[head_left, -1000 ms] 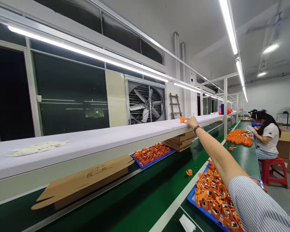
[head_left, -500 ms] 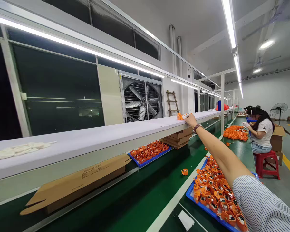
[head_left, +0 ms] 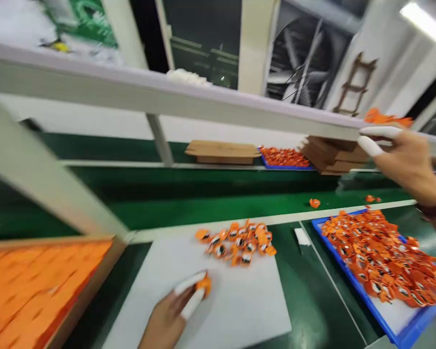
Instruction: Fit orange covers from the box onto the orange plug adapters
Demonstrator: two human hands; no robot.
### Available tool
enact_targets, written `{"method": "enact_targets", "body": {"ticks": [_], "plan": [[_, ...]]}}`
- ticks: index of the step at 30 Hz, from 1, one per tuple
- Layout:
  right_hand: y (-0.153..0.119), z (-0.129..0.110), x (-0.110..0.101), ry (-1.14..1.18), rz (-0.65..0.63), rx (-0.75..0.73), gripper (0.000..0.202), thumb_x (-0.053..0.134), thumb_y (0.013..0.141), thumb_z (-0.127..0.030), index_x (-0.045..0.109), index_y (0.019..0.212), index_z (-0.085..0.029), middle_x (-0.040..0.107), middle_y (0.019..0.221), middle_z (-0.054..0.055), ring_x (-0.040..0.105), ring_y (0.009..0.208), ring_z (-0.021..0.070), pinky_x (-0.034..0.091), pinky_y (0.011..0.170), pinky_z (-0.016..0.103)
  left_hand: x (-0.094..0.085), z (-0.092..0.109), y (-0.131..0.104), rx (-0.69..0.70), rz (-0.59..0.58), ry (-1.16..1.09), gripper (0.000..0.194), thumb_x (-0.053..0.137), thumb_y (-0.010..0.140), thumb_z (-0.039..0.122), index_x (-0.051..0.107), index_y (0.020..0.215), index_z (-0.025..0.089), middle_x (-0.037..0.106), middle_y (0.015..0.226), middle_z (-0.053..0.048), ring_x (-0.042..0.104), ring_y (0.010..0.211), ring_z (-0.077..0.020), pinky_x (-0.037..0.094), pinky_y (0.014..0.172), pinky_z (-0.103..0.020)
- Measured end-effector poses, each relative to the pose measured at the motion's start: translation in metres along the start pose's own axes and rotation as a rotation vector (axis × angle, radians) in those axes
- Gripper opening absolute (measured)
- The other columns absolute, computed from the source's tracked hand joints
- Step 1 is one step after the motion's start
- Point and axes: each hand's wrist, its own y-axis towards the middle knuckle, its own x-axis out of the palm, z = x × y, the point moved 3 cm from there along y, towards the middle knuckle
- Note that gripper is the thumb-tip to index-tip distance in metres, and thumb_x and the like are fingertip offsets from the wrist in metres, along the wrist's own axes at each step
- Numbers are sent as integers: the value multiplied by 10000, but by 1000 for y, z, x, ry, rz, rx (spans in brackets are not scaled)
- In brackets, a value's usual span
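Observation:
My left hand, with white covers on thumb and forefinger, is closed around a small orange plastic part over a white sheet. Beyond it on the sheet lies a loose pile of orange parts with dark and white pieces inside. My right hand is raised at the right, just in front of the shelf edge. Its white-covered thumb and finger are apart, with nothing visible between them. Orange pieces rest on the shelf just above and behind that hand. Motion blurs the view.
A blue tray heaped with orange parts stands to the right. At left is a cardboard box of orange pieces. The raised shelf spans the bench, with a post at left. Folded cardboard lies below the shelf.
The view has swung left and down to the white sheet. My right hand has come off the orange pieces on the shelf. My left hand has come into view holding an orange part.

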Motion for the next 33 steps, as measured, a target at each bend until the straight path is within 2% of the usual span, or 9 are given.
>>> {"method": "enact_targets", "body": {"ticks": [2,6,8,11,16,20,24,29,33], "plan": [[-45,-39,8,26,-155,-200,305,614,971,-385,694,1240,-265,689,1202,92,642,1120,236,455,1041,386,0,-2,-5,-78,-41,-110,445,805,681,502,766,1017,213,766,1180,-92,689,1156,-346,571,1015,-440],[-159,-113,34,327,-489,-488,367,657,943,-259,625,1309,-268,686,1173,97,647,1085,249,521,970,388,3,6,2,-98,-121,-203,524,825,692,495,737,1089,164,735,1236,-147,696,1148,-328,523,1071,-473],[-208,-145,56,514,-702,-509,437,628,948,-195,563,1377,-246,656,1284,113,615,1188,260,530,1010,404,5,7,0,-98,-146,-241,529,833,701,482,730,1106,158,733,1239,-153,694,1155,-325,518,1076,-481],[-251,-180,97,711,-843,-267,426,584,985,-241,529,1406,-219,586,1390,150,597,1241,265,521,1051,429,8,3,-5,-75,-177,-286,494,842,709,454,741,1096,164,714,1283,-144,676,1189,-323,514,1085,-477],[-280,-219,173,1142,-1026,275,442,662,924,-378,602,1328,-207,708,1096,98,692,948,215,587,911,417,14,-4,-8,-36,-240,-321,445,861,704,409,764,1071,175,736,1245,-127,684,1176,-319,504,1100,-485],[-295,-232,209,1349,-1063,466,456,775,813,-454,699,1158,-166,697,919,56,666,814,182,581,851,391,19,-8,-8,-47,-293,-365,411,875,687,394,782,1024,178,756,1204,-117,710,1121,-316,529,1070,-482],[-305,-234,217,1401,-1054,533,474,817,769,-473,712,1122,-176,647,847,18,635,772,162,570,805,354,20,-10,-8,-78,-295,-390,386,881,687,358,790,1021,189,755,1209,-105,716,1104,-304,552,1040,-457],[-307,-236,213,1311,-934,395,351,730,873,-445,715,1131,-206,608,880,21,597,776,149,552,776,315,19,-8,-9,-106,-318,-380,351,858,722,355,795,1024,188,750,1219,-106,713,1103,-303,551,1037,-448],[-311,-238,214,1325,-895,371,380,679,923,-423,658,1239,-214,624,933,37,620,815,159,565,797,325,19,-4,-7,-103,-280,-367,342,860,720,372,797,1002,189,756,1207,-101,723,1079,-300,567,1015,-441]]}}
